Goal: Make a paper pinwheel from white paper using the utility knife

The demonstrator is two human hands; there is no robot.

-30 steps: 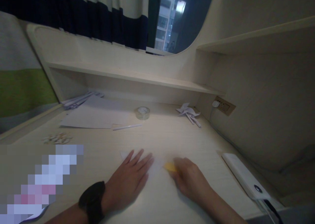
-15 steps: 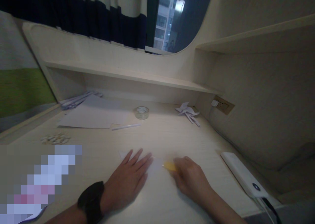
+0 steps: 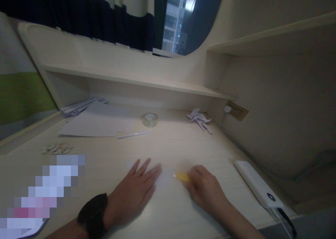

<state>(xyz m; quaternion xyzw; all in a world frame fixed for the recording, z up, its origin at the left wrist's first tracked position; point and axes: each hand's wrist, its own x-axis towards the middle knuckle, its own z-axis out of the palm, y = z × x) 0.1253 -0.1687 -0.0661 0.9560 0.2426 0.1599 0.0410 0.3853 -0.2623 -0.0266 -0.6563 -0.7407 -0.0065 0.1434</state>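
My left hand lies flat on the desk with its fingers spread, pressing on a small piece of white paper. One pale corner of the paper shows beyond the fingertips, and the rest is under the hand. My right hand is closed around a yellow utility knife. Its pale, blurred tip points left, at the right end of the paper. A black watch sits on my left wrist.
Behind the hands are a tape roll, a thin white paper stick and white sheets. A paper pinwheel lies at back right. Small pale pieces lie left. A white power strip stands right.
My right hand has shifted slightly to the right, with the yellow utility knife still in it. My left hand stays flat on the paper. The whole view has moved a little.
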